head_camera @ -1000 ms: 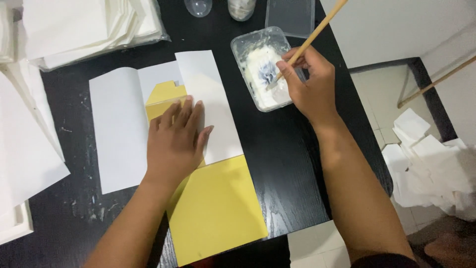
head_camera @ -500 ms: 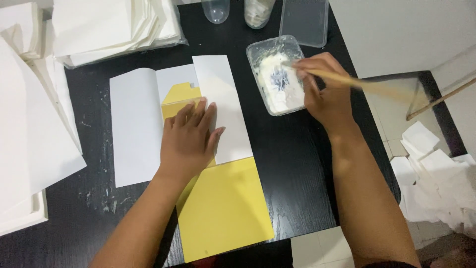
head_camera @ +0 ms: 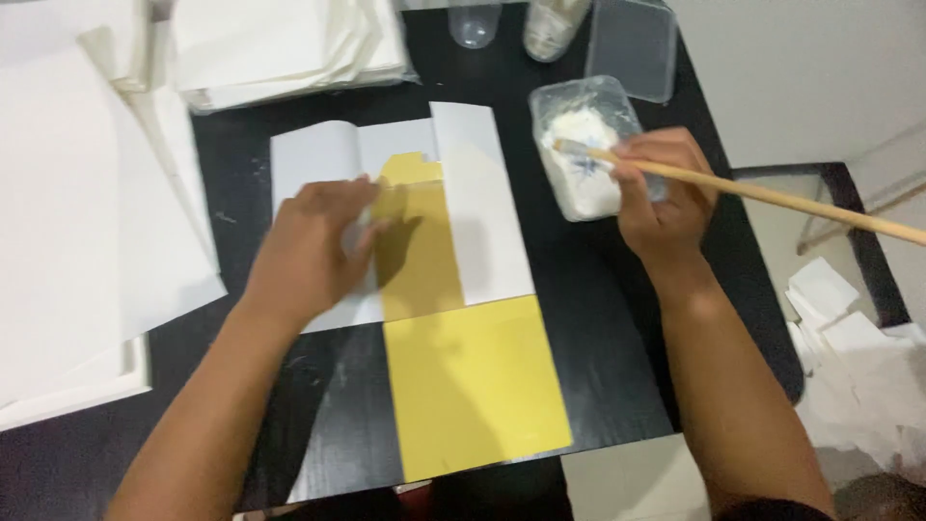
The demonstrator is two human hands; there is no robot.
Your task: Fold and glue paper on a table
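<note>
We see our left hand lying flat, fingers spread wide and holding nothing, pressed on the left flap of a white folded sheet that sits in the middle of the black desk. Under that sheet lies a yellow paper, its bare lower part reaching toward the near edge of the desk, while a narrow strip of it shows between the white left flap and the white right flap. Our right hand is closed around a long wooden brush handle, which runs out past the desk's right edge; the brush tip rests in a clear plastic tub of white paste near the far right corner, and the hand lies against the tub's right side. Just behind the tub stands a clear lid, with two clear cups beside it along the far edge. A stack of white paper occupies the far left corner, and large white sheets cover the left edge.
</note>
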